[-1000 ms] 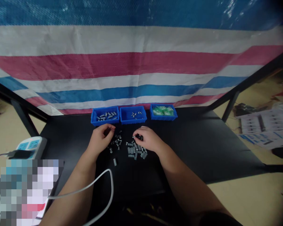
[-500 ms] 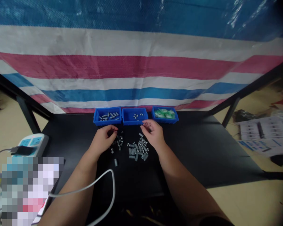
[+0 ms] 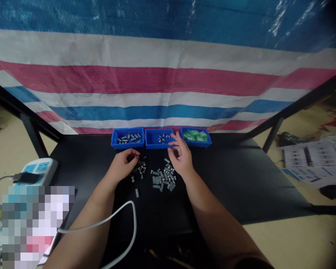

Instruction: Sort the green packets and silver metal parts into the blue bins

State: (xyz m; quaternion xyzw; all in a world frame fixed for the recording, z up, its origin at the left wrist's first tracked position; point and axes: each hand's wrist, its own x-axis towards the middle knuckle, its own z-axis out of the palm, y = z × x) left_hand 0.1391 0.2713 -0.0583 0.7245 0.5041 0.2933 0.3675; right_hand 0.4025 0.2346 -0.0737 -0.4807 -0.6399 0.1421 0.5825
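Observation:
My left hand (image 3: pixel 123 164) rests beside a loose group of small screws (image 3: pixel 142 168), its thumb and fingertips pressed together; whatever is between them is too small to tell. My right hand (image 3: pixel 181 155) has its fingers spread at the front right edge of the middle blue bin (image 3: pixel 151 145), which holds several small screws. Below that hand lies a pile of grey metal cylinders and screws (image 3: pixel 162 179). The left blue bin (image 3: pixel 114 144) contains several metal cylinders. Green and clear packets fill part of the right blue bin (image 3: pixel 197 144). One cylinder (image 3: pixel 137 192) lies apart nearer me.
A white cable (image 3: pixel 134 224) loops over my left forearm. On the left are a power strip (image 3: pixel 49 168) with a black plug and a blurred-out object. Black frame bars and a striped sheet (image 3: pixel 162 80) stand behind the black table (image 3: pixel 240 175).
The fingers of my right hand have opened and spread upward at the middle bin's edge. My left hand has barely moved.

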